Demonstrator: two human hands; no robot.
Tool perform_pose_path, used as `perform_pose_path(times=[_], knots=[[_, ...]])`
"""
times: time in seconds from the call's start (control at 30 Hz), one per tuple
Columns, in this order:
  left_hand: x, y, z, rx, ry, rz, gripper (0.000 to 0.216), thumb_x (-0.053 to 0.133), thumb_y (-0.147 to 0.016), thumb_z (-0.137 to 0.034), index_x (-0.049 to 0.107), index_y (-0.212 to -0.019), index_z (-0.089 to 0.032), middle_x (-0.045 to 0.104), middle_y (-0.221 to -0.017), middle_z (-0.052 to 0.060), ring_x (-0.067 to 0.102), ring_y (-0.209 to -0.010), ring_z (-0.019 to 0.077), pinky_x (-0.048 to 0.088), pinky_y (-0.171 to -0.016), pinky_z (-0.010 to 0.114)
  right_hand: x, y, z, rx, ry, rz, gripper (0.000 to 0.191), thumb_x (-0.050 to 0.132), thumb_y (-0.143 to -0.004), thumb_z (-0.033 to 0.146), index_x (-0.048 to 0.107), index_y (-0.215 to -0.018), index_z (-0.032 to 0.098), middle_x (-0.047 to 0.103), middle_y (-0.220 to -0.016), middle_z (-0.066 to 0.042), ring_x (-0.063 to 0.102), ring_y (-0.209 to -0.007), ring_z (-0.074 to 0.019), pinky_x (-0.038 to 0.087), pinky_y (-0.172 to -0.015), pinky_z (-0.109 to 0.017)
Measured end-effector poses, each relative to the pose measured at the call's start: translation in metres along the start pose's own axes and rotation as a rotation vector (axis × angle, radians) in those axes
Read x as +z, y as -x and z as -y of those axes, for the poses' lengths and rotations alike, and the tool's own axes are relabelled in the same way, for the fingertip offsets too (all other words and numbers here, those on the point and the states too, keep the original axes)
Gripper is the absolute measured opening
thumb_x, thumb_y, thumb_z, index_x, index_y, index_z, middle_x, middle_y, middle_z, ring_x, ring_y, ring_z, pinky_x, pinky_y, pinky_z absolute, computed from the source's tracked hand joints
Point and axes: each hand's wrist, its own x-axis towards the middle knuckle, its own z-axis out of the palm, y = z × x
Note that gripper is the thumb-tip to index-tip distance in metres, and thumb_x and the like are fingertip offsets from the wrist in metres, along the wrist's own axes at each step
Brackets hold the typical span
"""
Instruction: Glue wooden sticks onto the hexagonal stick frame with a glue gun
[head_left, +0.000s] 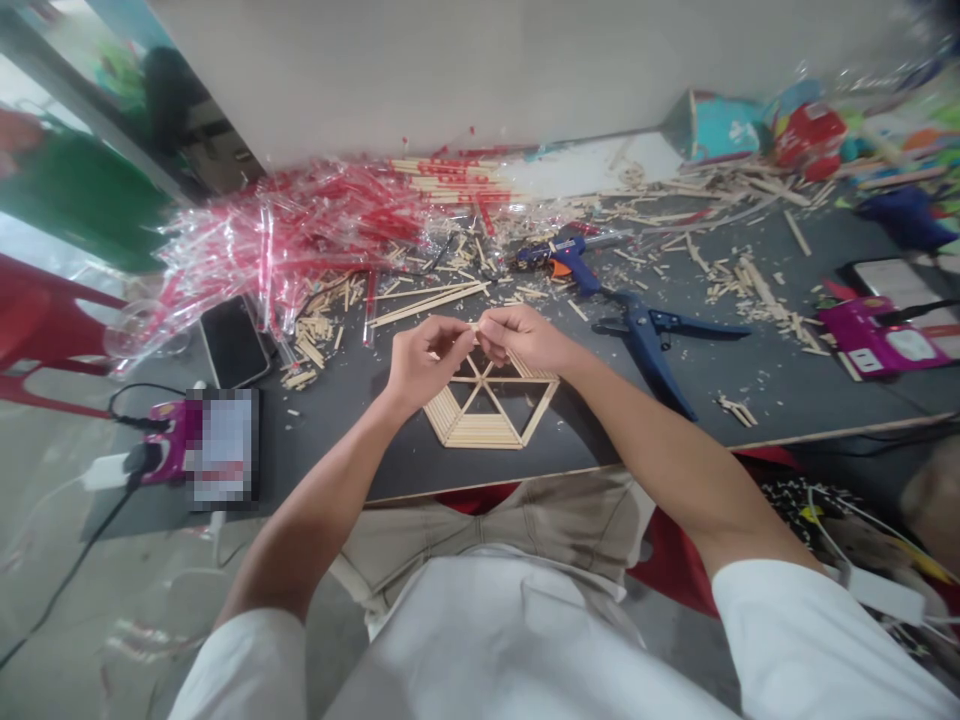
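My left hand and my right hand meet fingertip to fingertip, both closed in a pinch. Something small and pale sits between the fingertips, too small to name. Just below them on the dark table lies a hexagonal frame of thin wooden sticks, with spokes meeting at its centre. Some of its sides are filled with rows of sticks, and my hands cover its far part. Beyond my hands rest a few long loose sticks. A blue glue gun and blue-handled cutters lie to the right.
Red and clear plastic wrappers pile up at the back left. Stick offcuts litter the table's back and right. A dark phone and a purple power strip lie left, another purple strip right. A red chair stands left.
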Motion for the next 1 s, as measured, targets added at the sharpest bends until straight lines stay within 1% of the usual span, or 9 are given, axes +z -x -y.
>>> perform_pose_path(times=[0.13,0.23,0.3,0.37,0.5,0.6,0.73,0.87,1.0], knots=[[0.001,0.001,0.002,0.034,-0.052,-0.018,0.017,0.068,-0.095,-0.034,0.074,-0.096,-0.018,0.076,-0.075,0.002,0.065,-0.058,0.0099,0.050,-0.058,0.023,-0.001,0.001,0.004,0.029,0.059,0.002,0.056,0.052,-0.103,0.071,0.055,-0.078,0.021,0.046,-0.053,0.008,0.049,-0.048,-0.0076,0.040,-0.051,-0.023],[0.001,0.003,0.004,0.100,-0.141,-0.041,0.014,0.068,-0.097,-0.030,0.074,-0.100,-0.018,0.078,-0.079,0.002,0.068,-0.060,0.0101,0.052,-0.062,0.022,-0.002,0.002,0.007,0.058,0.099,0.003,0.057,0.051,-0.103,0.072,0.055,-0.078,0.021,0.048,-0.051,0.008,0.050,-0.046,-0.0077,0.038,-0.050,-0.023],[0.001,0.004,0.005,0.176,-0.239,-0.061,0.011,0.068,-0.098,-0.027,0.075,-0.100,-0.019,0.080,-0.082,0.002,0.070,-0.063,0.0104,0.053,-0.065,0.022,-0.002,0.002,0.008,0.075,0.111,0.006,0.058,0.050,-0.103,0.073,0.055,-0.077,0.021,0.047,-0.050,0.008,0.050,-0.045,-0.0078,0.038,-0.050,-0.023],[0.000,0.004,0.006,0.268,-0.346,-0.077,0.010,0.066,-0.099,-0.024,0.075,-0.100,-0.019,0.080,-0.082,0.002,0.072,-0.065,0.0104,0.052,-0.065,0.021,-0.001,0.002,0.010,0.092,0.115,0.004,0.059,0.050,-0.103,0.074,0.053,-0.075,0.022,0.046,-0.048,0.008,0.049,-0.045,-0.0079,0.038,-0.050,-0.023],[-0.003,0.001,0.008,0.503,-0.506,-0.115,0.014,0.062,-0.101,-0.020,0.074,-0.094,-0.019,0.078,-0.073,0.000,0.070,-0.059,0.0097,0.047,-0.057,0.020,0.002,0.002,0.014,0.122,0.128,0.002,0.061,0.048,-0.103,0.074,0.052,-0.072,0.021,0.047,-0.047,0.007,0.048,-0.045,-0.0074,0.037,-0.050,-0.023],[-0.006,-0.001,0.010,0.612,-0.607,-0.112,0.016,0.061,-0.101,-0.019,0.072,-0.090,-0.018,0.076,-0.069,-0.001,0.067,-0.054,0.0096,0.044,-0.055,0.022,0.003,0.002,0.015,0.130,0.140,0.010,0.060,0.049,-0.104,0.072,0.053,-0.072,0.021,0.051,-0.048,0.006,0.045,-0.045,-0.0068,0.035,-0.049,-0.023],[-0.007,-0.001,0.010,0.622,-0.616,-0.100,0.014,0.061,-0.101,-0.016,0.071,-0.091,-0.017,0.075,-0.069,-0.001,0.066,-0.054,0.0097,0.041,-0.053,0.022,0.004,0.002,0.014,0.123,0.158,-0.014,0.059,0.053,-0.104,0.070,0.052,-0.070,0.021,0.051,-0.050,0.006,0.045,-0.045,-0.0065,0.035,-0.050,-0.023],[-0.006,0.001,0.010,0.562,-0.598,-0.095,0.014,0.061,-0.099,-0.016,0.071,-0.090,-0.018,0.076,-0.070,-0.001,0.067,-0.054,0.0095,0.039,-0.052,0.022,0.003,0.003,0.014,0.125,0.145,-0.002,0.060,0.051,-0.104,0.071,0.051,-0.069,0.021,0.049,-0.051,0.007,0.047,-0.046,-0.0065,0.036,-0.049,-0.023],[-0.004,0.001,0.007,0.496,-0.540,-0.076,0.013,0.061,-0.098,-0.017,0.071,-0.088,-0.018,0.076,-0.068,-0.001,0.068,-0.055,0.0093,0.039,-0.052,0.021,0.003,0.003,0.014,0.124,0.139,-0.001,0.060,0.053,-0.103,0.071,0.050,-0.070,0.021,0.047,-0.053,0.007,0.050,-0.048,-0.0064,0.037,-0.050,-0.022]])
